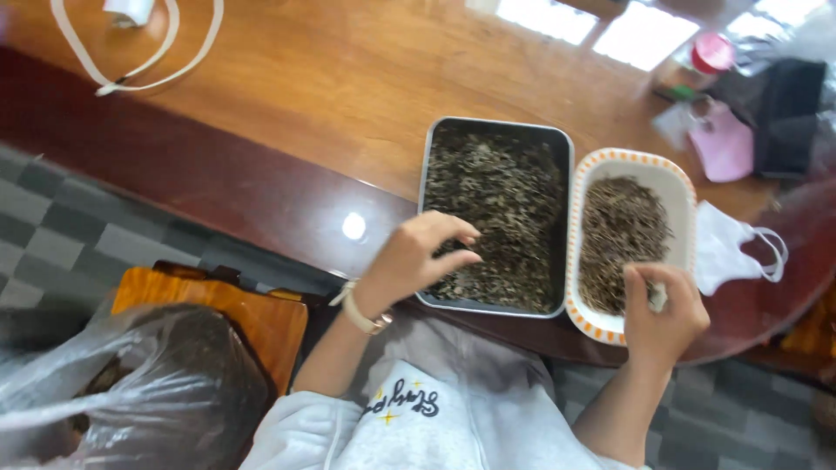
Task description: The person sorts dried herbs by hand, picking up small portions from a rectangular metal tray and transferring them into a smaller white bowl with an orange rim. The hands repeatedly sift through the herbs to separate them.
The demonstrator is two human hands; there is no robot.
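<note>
Hands over two trays of dark dried leaf material on a glossy wooden table.

Left hand: hovers at the near-left corner of the metal tray, fingers curled and drawn together in a loose pinch just above or on the dried leaves. Can't tell if anything is actually held between the fingertips. Watch with a pale strap on that wrist.

Right hand: closed, sits over the near end of the white dish with orange-patterned rim. Fingers folded around something small and pale; too small to identify. The dish holds a thinner layer of finer dark bits, mostly in the middle and near end.

Layout: metal tray is rectangular, filled nearly edge to edge, directly left of the dish; the two sit side by side, touching or nearly so, near the table's near edge.

Rest:
- white face mask just right of the dish
- pink cloth item and black bag far right
- red-lidded container far right, blurred
- white strap loop far left
- clear plastic bag with dark contents near left, resting by a wooden chair seat
- checkered grey floor below the table
</note>
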